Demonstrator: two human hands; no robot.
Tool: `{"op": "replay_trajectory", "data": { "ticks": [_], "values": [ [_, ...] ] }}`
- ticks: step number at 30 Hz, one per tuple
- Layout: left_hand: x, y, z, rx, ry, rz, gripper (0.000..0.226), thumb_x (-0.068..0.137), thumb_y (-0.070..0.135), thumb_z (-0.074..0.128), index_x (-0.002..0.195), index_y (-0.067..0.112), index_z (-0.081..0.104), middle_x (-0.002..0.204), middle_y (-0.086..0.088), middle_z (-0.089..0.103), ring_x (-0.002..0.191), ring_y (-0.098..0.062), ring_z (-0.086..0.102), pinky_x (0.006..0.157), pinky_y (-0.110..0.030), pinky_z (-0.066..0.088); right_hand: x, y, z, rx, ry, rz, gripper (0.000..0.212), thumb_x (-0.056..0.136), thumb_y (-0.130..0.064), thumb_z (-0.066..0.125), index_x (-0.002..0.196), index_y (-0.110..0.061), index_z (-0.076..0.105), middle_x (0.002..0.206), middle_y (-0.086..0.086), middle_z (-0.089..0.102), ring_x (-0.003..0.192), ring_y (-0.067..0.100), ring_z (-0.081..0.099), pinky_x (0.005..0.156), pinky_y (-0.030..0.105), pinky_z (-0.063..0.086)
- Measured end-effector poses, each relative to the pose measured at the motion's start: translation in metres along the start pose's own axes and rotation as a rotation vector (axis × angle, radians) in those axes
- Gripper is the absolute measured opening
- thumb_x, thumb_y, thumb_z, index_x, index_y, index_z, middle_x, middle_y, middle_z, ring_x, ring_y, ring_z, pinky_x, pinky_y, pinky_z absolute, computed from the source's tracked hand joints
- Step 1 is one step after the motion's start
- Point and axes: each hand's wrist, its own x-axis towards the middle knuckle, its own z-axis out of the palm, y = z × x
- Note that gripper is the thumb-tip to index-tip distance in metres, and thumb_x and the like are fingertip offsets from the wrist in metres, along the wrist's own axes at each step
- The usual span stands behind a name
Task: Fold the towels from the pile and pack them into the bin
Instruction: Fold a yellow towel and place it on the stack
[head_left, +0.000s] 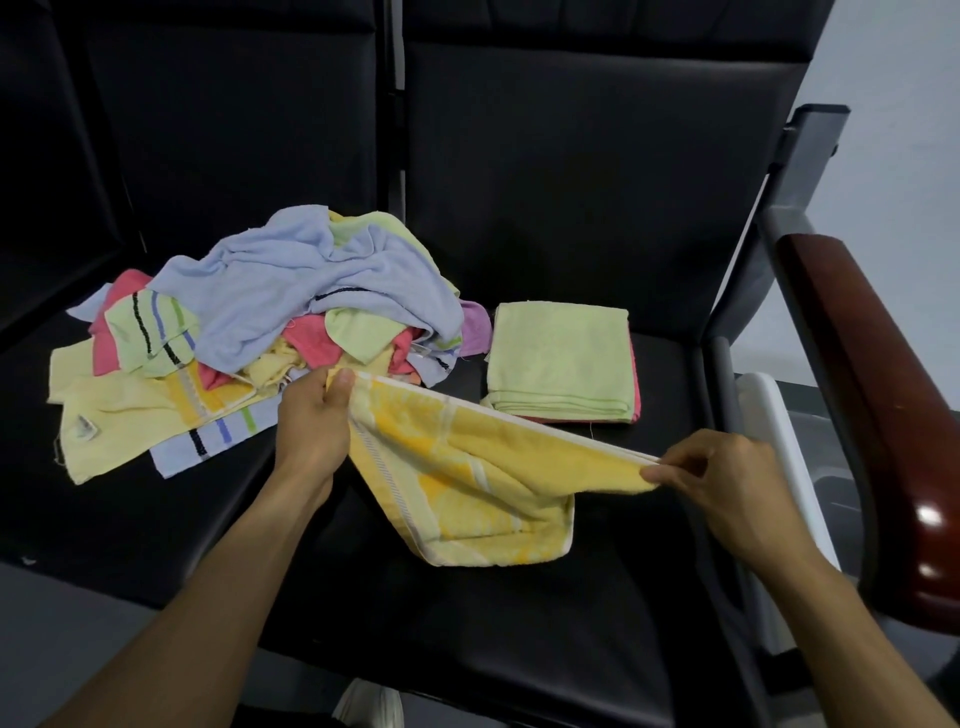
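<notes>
A yellow towel (467, 483) hangs stretched between my two hands above the black seat. My left hand (311, 415) grips its left top corner, close to the pile. My right hand (727, 483) pinches its right top corner between thumb and fingers. The towel sags in the middle and its lower edge rests on the seat. A loose pile of towels (270, 312) in blue, green, pink and pale yellow lies at the left. Behind the held towel, a folded green towel (561, 358) sits on top of a folded pink one. A white bin (779, 441) shows partly at the right, beyond the seat.
Everything lies on a row of black padded seats (519, 623) with tall backrests. A dark red wooden armrest (872, 395) on a grey metal frame rises at the right, between the seat and the bin. A white shoe (369, 701) shows at the bottom.
</notes>
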Motion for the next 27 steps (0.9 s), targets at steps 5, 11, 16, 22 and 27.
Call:
{"op": "replay_trajectory", "data": {
  "ticks": [5,11,16,22,27],
  "values": [
    [0.0,0.011,0.003,-0.041,0.06,0.007,0.039,0.104,0.038,0.05,0.127,0.009,0.061,0.124,-0.013,0.066,0.119,-0.031,0.061,0.104,-0.053,0.049,-0.003,-0.007,-0.005,0.162,0.153,0.017,0.009,0.074,-0.018,0.085,0.072,-0.019,0.076,0.07,-0.01,0.07,0.07,-0.003,0.064,0.062,0.01,0.05],
    [-0.008,0.03,-0.005,-0.07,0.094,0.083,0.045,0.101,0.042,0.052,0.129,0.008,0.059,0.131,-0.013,0.064,0.124,-0.031,0.059,0.105,-0.055,0.048,-0.011,-0.023,-0.012,0.249,0.301,0.006,0.016,0.077,-0.011,0.083,0.069,-0.016,0.071,0.068,-0.007,0.068,0.066,0.007,0.064,0.058,0.004,0.043],
    [-0.015,0.071,-0.022,-0.033,0.114,0.19,0.026,0.103,0.03,0.052,0.104,0.007,0.065,0.104,-0.01,0.069,0.097,-0.023,0.064,0.088,-0.043,0.052,-0.006,-0.05,-0.047,0.214,0.414,-0.114,0.01,0.084,-0.007,0.077,0.089,-0.015,0.073,0.074,-0.009,0.067,0.067,-0.001,0.06,0.061,0.002,0.042],
    [-0.021,0.147,-0.044,0.044,0.13,0.333,0.019,0.102,0.019,0.052,0.091,0.008,0.062,0.084,-0.006,0.062,0.081,-0.024,0.056,0.069,-0.034,0.04,-0.001,-0.093,-0.115,0.299,0.477,-0.106,0.009,0.095,-0.02,0.066,0.092,-0.016,0.074,0.085,-0.003,0.07,0.078,0.004,0.062,0.066,0.013,0.042],
    [-0.038,0.194,-0.062,0.111,0.122,0.423,0.02,0.102,0.016,0.052,0.095,0.003,0.066,0.084,-0.006,0.062,0.083,-0.024,0.053,0.072,-0.035,0.038,-0.009,-0.119,-0.147,0.392,0.548,-0.036,0.018,0.099,-0.02,0.061,0.099,-0.006,0.072,0.093,0.006,0.068,0.088,0.021,0.064,0.068,0.023,0.042]
  ]
}}
